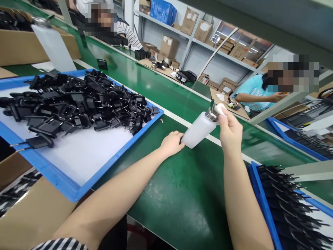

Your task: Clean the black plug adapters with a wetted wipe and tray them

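A white plastic bottle (199, 130) with a metal pump top (212, 114) stands on the green bench, its small lid tipped up. My right hand (231, 128) is at that top, fingers pinching a white wad of cloth (220, 107) against or just beside the metal. Low by the bottle's base, my left hand (171, 143) is closed with its knuckles up. A small black piece (181, 140) shows at its fingertips, mostly hidden, and I cannot tell its kind.
To the left, a blue-rimmed tray (75, 194) holds a heap of black plug adapters (83, 100). Rows of adapters fill another blue tray (256, 180) at right. Another white bottle (53, 45) stands by a cardboard box (15, 48). Two people sit across the bench.
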Motion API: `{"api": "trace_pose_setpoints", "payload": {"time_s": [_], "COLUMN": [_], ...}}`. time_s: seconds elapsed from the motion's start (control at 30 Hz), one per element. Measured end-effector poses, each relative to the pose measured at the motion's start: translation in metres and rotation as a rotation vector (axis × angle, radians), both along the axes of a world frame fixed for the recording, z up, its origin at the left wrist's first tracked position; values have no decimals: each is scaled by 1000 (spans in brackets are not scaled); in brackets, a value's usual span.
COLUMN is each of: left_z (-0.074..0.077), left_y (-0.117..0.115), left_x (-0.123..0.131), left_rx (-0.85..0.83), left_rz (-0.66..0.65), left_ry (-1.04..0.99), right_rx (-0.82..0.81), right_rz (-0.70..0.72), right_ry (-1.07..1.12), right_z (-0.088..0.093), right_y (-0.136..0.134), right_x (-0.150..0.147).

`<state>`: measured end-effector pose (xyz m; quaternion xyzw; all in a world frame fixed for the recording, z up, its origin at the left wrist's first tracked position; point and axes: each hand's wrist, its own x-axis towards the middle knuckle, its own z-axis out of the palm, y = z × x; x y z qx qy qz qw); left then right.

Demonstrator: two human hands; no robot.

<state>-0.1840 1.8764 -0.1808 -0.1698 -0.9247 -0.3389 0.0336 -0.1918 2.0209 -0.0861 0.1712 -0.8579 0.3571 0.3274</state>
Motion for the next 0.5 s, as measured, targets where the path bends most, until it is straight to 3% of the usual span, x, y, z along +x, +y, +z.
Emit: {"api": "trace_pose_setpoints", "payload": {"time_s": [0.1, 0.2, 0.33, 0.43, 0.5], "left_z": [0, 11, 50, 78, 86], "left_y": [-1, 1, 12, 24, 31], "left_x": [3, 7, 4, -6, -13], "left_rx": [58, 295, 668, 745, 775], "left_rz": [-3, -15, 32, -25, -55], "left_ry": [-29, -22, 66, 82, 68], "right_rx": [-89, -123, -156, -137, -142], "right_rz": [-1, -13, 23, 34, 42], "right_ry": [-4, -23, -61, -45, -30], "right_z": [-1, -2, -1, 0, 1], "right_y": [0, 2, 2, -1, -2], "right_x": [-4, -7, -8, -5, -4]}}
